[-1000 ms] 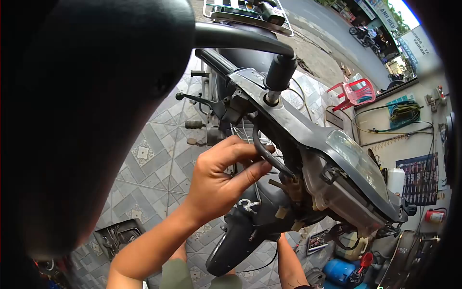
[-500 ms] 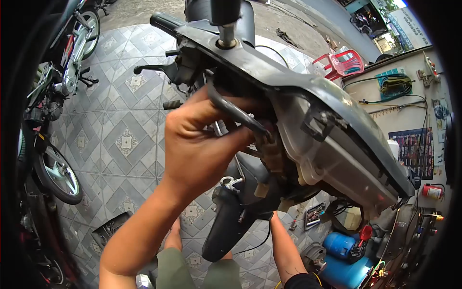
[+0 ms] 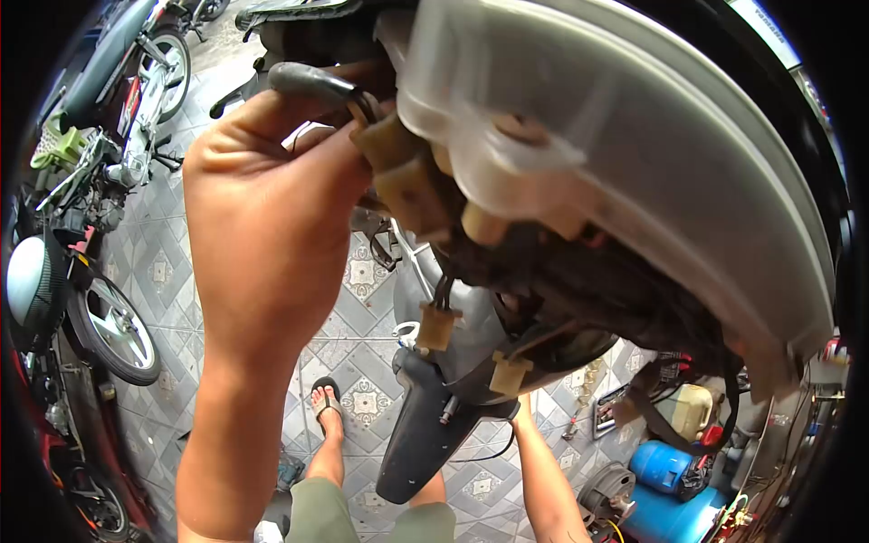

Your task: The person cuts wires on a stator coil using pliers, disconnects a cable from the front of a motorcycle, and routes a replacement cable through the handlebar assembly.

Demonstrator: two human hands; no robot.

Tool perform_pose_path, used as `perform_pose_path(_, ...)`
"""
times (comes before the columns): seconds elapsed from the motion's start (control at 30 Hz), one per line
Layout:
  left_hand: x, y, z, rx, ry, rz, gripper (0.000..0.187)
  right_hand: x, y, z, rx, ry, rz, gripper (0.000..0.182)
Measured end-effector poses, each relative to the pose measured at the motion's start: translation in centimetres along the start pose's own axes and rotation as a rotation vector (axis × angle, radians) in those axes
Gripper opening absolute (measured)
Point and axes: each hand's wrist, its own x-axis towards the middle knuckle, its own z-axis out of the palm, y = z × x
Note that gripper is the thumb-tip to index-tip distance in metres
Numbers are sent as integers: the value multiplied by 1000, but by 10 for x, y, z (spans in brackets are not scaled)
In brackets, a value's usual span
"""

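My left hand is raised at the motorbike's front end, thumb and fingers closed on a yellowish wiring connector. A black-sheathed cable loops over the fingers into it. Right beside the hand is the translucent back of the headlight housing, large and close. Two more pale connectors, one on dark wires and another, hang below it. My right forearm reaches up from the lower right; its hand is hidden behind the dark bodywork.
Parked motorbikes line the left side, one with a white-spoked front wheel. Patterned tiles cover the floor, where my sandalled foot rests. A blue tank and a pale jug are at lower right.
The view has moved closer and the headlight housing now fills the upper right. My left hand, still on the connector, appears further left and higher. The mirror stem has left view.
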Motion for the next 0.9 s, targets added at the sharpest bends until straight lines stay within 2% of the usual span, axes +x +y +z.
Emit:
perform_pose_path(0.2,16,-16,-37,57,-112,18,32,-30,-42,-9,141,-27,8,33)
perform_pose_path(0.3,16,-11,-38,58,-157,-109,34,-21,-36,-4,201,33,-60,25)
perform_pose_path(0.4,12,-15,-25,95,-200,24,38,-7,4,16,-74,89,-424,33)
perform_pose_path(0.43,10,-16,-21,107,-227,78,40,-5,8,20,-58,77,-430,33)
perform_pose_path(0.47,10,-15,-19,126,-229,74,40,-5,3,18,-25,54,-318,38)
perform_pose_path(0.53,12,-13,-14,151,-99,56,26,-9,-16,9,37,10,-94,51)
perform_pose_path(0.6,15,-10,-11,176,-38,60,19,-8,-29,-2,45,-24,-59,53)
perform_pose_path(0.67,16,-11,-11,235,3,20,28,-9,-37,-6,30,-91,31,58)
perform_pose_path(0.73,12,-12,-12,276,32,-10,33,-13,-40,-4,28,-111,29,58)
perform_pose_path(0.83,10,-15,-6,119,77,30,22,-12,-40,-13,12,-107,30,59)
perform_pose_path(0.9,7,-10,-5,192,64,33,21,-8,-42,-16,-84,-115,53,60)
